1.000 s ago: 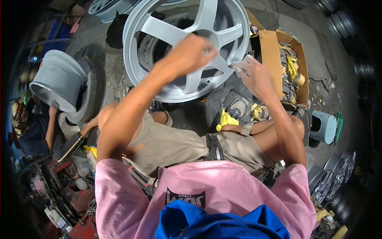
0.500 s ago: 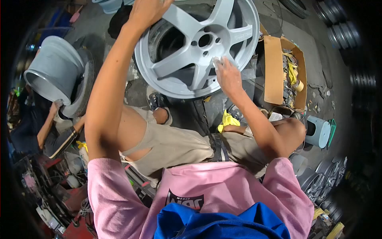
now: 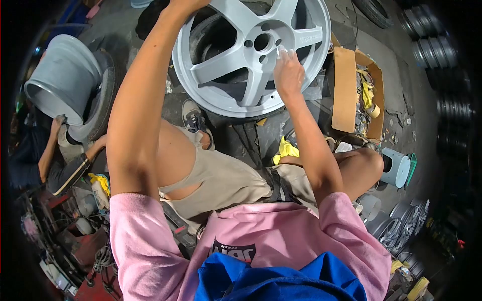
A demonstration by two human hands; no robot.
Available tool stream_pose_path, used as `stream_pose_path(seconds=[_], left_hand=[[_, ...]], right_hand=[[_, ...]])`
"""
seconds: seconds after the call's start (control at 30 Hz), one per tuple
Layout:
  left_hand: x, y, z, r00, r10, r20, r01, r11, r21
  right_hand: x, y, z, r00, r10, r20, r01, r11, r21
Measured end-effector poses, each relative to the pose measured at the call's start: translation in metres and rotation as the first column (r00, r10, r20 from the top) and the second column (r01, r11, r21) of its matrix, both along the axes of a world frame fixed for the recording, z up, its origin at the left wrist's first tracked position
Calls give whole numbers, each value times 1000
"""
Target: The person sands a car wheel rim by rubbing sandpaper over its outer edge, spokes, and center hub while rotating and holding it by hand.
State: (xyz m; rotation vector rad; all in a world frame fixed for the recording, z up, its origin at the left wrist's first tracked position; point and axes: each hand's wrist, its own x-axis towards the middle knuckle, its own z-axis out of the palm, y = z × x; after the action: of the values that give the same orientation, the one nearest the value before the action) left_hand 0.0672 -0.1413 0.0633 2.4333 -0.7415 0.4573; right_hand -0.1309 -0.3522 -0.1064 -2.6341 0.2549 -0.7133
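Observation:
In front of me lies a grey multi-spoke wheel rim (image 3: 255,83), its hub and bolt holes facing up. It rests over a dark tyre (image 3: 213,37) that shows between the spokes. My right hand (image 3: 288,72) is at the hub, fingers bent and pressed together on the grey surface. Whitish dust or a small pale piece shows at its fingertips; which of these I cannot make out. My left hand (image 3: 190,4) is at the rim's upper left edge, mostly cut off by the top of the view, so its fingers are hidden.
A cardboard box (image 3: 344,90) of scraps and yellow cloth stands right of the rim. At left, another person's hand (image 3: 58,123) touches a second grey rim (image 3: 65,80) on a tyre. A light-blue container (image 3: 396,168) sits right of my knee; stacked rims (image 3: 434,52) stand farther right.
My right hand has moved up across the hub, nearer the bolt holes. My left hand has slid farther out of the top of the view. The second rim appears slightly shifted up and left.

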Motion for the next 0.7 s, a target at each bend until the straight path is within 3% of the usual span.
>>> stream_pose_path(seconds=[0.1, 0.2, 0.27, 0.3, 0.37, 0.47, 0.57, 0.7], left_hand=[[-5, 1, 8, 999, 8, 36, -6, 999, -35], [4, 1, 3, 997, 0, -78, -5, 998, -59], [8, 0, 4, 994, 3, -110, -2, 1000, 5], [6, 0, 1, 994, 0, -111, 1, 1000, 7], [5, 1, 2, 1000, -7, -4, 7, 999, -36], [-1, 1, 6, 995, -84, -63, 75, 989, -124], [-1, 0, 3, 992, -81, -97, 73, 994, -84], [0, 2, 11, 997, -30, -78, 26, 998, -54]], right_hand=[[-11, 10, -6, 1000, 12, -4, -12, 1000, -29], [-7, 9, -6, 999, 22, -47, -24, 999, -45], [5, -1, -4, 999, 42, 26, -41, 998, -38], [7, 0, -3, 999, 25, -46, -26, 999, -35], [-4, 7, -10, 999, 41, -22, -42, 998, -52], [-8, 11, -5, 996, 71, -56, -73, 996, -47], [7, 1, 4, 998, 55, -39, -54, 998, 19], [-10, 18, -15, 999, 38, -38, -39, 999, -18]])
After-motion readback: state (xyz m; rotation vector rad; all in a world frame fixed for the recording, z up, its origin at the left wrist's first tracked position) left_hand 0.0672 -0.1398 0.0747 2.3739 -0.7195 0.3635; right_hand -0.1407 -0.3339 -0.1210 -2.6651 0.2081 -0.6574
